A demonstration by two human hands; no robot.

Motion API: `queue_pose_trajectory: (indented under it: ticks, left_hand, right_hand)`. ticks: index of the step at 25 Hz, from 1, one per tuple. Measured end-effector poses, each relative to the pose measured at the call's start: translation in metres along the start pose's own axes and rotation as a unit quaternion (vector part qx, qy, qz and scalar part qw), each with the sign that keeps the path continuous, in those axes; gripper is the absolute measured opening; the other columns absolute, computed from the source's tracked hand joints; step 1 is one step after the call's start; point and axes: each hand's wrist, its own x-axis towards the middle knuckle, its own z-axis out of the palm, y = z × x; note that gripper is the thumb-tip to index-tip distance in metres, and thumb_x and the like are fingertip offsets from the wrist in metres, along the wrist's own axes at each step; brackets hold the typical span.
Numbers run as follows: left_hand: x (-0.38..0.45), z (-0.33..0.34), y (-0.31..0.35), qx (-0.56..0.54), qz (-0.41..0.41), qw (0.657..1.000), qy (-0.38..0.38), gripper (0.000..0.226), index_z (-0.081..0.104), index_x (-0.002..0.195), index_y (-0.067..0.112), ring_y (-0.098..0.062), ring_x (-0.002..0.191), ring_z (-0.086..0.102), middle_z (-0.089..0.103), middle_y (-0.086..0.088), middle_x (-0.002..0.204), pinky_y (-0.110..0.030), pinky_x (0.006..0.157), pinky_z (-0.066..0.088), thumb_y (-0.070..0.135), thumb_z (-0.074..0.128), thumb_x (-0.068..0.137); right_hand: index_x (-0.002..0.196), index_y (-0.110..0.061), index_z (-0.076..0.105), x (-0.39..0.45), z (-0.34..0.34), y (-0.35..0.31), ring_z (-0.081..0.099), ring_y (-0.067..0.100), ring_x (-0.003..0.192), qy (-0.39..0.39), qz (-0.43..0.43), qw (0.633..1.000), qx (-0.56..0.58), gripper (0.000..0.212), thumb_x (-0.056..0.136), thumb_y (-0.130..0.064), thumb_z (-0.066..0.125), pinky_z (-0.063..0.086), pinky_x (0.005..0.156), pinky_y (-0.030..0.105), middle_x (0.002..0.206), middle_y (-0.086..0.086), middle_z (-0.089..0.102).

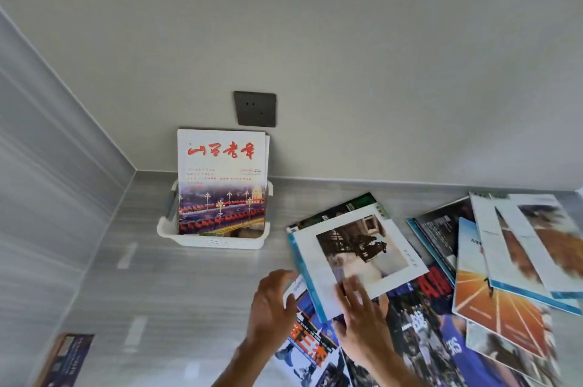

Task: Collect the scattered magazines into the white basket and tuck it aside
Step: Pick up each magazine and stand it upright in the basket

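Centre-left: white basket (214, 240) against the wall on the desk (142, 276), red-titled magazine (222, 181) upright inside. Lower centre: left hand (273, 307) fingers released at white-cover magazine (353, 257) edge; right hand (362, 323) fingers flat on it, steadying. Right: scattered magazines (504, 276) overlapping, uncollected.

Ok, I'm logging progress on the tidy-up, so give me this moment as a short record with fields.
basket: white basket stands by the wall, below a dark wall socket
in basket: red-titled magazine upright, leaning back
hands: left hand at the left edge of the blue-spined magazine; right hand on its near edge
grip: not clear, blurred
still out: orange track magazine and others overlapping on the countertop
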Motion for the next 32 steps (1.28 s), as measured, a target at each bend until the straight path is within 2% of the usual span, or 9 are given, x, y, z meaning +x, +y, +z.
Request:
queue_pose_trajectory:
  ticks: [6,9,12,15,19,23,26,29,32]
  left_hand:
    - [-0.026,0.062,0.017,0.148,0.022,0.972,-0.183,0.058,0.037,0.141,0.023,-0.018,0.141,0.028,0.034,0.000,0.152,-0.031,0.113,0.028,0.031,0.055,0.087]
    - [-0.046,0.089,0.021,0.254,-0.023,0.932,-0.258,0.089,0.005,0.152,0.027,-0.032,0.149,-0.003,-0.007,-0.007,0.163,-0.050,0.118,0.016,0.051,0.057,0.083]
    - [-0.050,0.107,0.031,0.294,-0.051,0.920,-0.256,0.101,-0.005,0.151,0.030,-0.044,0.146,-0.015,-0.021,-0.016,0.159,-0.056,0.118,0.012,0.039,0.066,0.081]
    - [-0.049,0.115,0.041,0.331,-0.052,0.909,-0.247,0.107,-0.009,0.150,0.032,-0.053,0.143,-0.003,-0.020,-0.024,0.157,-0.057,0.114,0.028,0.004,0.066,0.079]
    - [-0.051,0.112,0.041,0.378,-0.008,0.912,-0.159,0.072,0.020,0.142,0.023,-0.039,0.110,0.056,0.020,-0.024,0.154,-0.041,0.085,0.055,-0.001,0.055,0.083]
    - [-0.036,0.083,0.048,0.252,-0.043,0.963,-0.089,0.042,0.062,0.120,0.032,-0.020,0.081,0.069,0.070,-0.003,0.115,-0.033,0.070,0.057,0.014,0.043,0.088]
    - [-0.039,0.043,0.052,0.063,-0.086,0.994,-0.040,0.031,0.070,0.077,0.039,-0.013,0.053,0.054,0.061,0.004,0.055,-0.023,0.047,0.036,0.019,0.046,0.075]
    - [-0.055,-0.013,0.044,-0.225,-0.098,0.969,-0.006,0.024,0.070,0.062,0.015,0.000,0.046,0.046,0.053,0.010,0.045,-0.015,0.047,0.032,0.008,0.048,0.058]
    - [-0.069,-0.064,0.027,-0.325,-0.118,0.937,0.045,0.027,0.071,0.056,0.011,-0.007,0.058,0.056,0.065,0.005,0.055,-0.021,0.056,0.038,0.001,0.046,0.053]
  right_hand:
    - [0.115,-0.042,0.065,-0.060,-0.002,0.018,0.035,0.001,0.140,-0.048,0.008,0.922,0.385,0.053,0.088,0.000,0.047,0.038,0.109,0.022,0.149,-0.014,0.044]
    - [0.092,-0.040,0.069,-0.079,-0.002,0.055,0.059,0.014,0.117,0.019,0.172,0.843,0.509,0.053,0.087,0.007,0.046,0.045,0.084,0.019,0.111,-0.010,0.068]
    - [0.097,-0.035,0.067,-0.096,0.000,0.080,0.059,0.010,0.112,-0.027,0.169,0.862,0.476,0.041,0.087,0.002,0.053,0.043,0.082,0.014,0.121,-0.006,0.063]
    - [0.104,-0.030,0.068,-0.105,0.002,0.095,0.057,0.005,0.115,-0.037,0.129,0.894,0.427,0.034,0.088,-0.003,0.057,0.044,0.093,0.018,0.134,-0.009,0.057]
    - [0.113,-0.027,0.065,-0.106,-0.002,0.100,0.051,0.007,0.124,-0.050,0.095,0.909,0.403,0.031,0.090,-0.008,0.058,0.040,0.106,0.021,0.142,-0.009,0.051]
    - [0.113,-0.033,0.062,-0.111,-0.005,0.100,0.045,-0.001,0.121,-0.062,0.076,0.919,0.383,0.031,0.091,-0.012,0.059,0.033,0.086,-0.005,0.147,-0.012,0.043]
    - [0.131,-0.029,0.051,-0.104,-0.020,0.092,0.046,0.010,0.125,-0.107,0.106,0.891,0.427,0.045,0.090,-0.014,0.061,0.035,0.102,0.018,0.151,-0.003,0.042]
    - [0.140,-0.031,0.039,-0.081,-0.058,0.061,0.052,0.017,0.123,-0.089,0.097,0.824,0.550,0.074,0.079,-0.008,0.075,0.039,0.105,0.039,0.141,-0.007,0.049]
    - [0.105,-0.045,0.064,-0.059,-0.100,0.015,0.066,0.002,0.102,-0.062,0.018,0.805,0.590,0.050,0.067,-0.017,0.081,0.043,0.099,0.032,0.110,-0.015,0.073]
